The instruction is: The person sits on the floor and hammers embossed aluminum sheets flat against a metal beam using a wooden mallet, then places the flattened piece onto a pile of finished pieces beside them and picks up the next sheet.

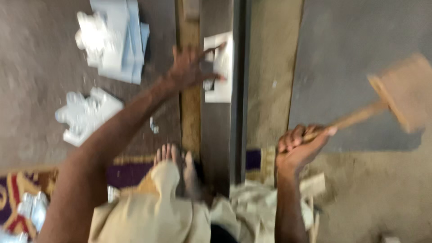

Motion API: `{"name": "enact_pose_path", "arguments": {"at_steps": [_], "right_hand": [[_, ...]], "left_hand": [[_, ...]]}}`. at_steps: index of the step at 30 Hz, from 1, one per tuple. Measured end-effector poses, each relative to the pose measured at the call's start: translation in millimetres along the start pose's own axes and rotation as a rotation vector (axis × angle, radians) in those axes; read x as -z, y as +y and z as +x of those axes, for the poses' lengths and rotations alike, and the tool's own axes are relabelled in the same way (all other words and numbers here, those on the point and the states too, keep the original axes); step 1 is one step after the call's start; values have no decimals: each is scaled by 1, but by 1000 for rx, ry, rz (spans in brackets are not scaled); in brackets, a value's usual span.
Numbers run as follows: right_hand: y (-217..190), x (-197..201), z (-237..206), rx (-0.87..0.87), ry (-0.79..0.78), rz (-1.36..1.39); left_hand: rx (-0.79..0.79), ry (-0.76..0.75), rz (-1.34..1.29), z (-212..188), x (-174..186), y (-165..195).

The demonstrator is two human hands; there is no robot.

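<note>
My right hand (299, 146) grips the handle of a wooden mallet (400, 92), whose square head is raised to the right and blurred. My left hand (191, 67) reaches forward with fingers spread, resting on a white flat piece (220, 90) that lies on a long dark metal bar (225, 130). The bar runs away from me down the middle of the view. My bare foot (173, 157) sits beside the near end of the bar.
White shaped metal pieces lie on the grey floor at the left: a stack (114, 38) and a single one (85, 114). A patterned purple mat (18, 198) lies at the lower left. A wooden strip (190, 112) runs beside the bar.
</note>
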State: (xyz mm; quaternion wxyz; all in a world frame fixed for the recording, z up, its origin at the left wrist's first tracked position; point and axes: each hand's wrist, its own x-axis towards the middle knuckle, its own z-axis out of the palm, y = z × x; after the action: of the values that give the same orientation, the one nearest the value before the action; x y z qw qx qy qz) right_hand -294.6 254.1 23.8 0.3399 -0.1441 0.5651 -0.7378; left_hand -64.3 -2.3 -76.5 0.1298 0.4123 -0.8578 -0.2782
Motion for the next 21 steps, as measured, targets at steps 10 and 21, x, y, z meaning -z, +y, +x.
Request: {"name": "enact_pose_path", "arguments": {"at_steps": [10,21], "right_hand": [[13,-16,28,-257,-112,-260],[57,17,-20,-655,-108,-578]], "left_hand": [[118,-170,18,7,18,3],[-17,-48,-80,-2,57,21]]}}
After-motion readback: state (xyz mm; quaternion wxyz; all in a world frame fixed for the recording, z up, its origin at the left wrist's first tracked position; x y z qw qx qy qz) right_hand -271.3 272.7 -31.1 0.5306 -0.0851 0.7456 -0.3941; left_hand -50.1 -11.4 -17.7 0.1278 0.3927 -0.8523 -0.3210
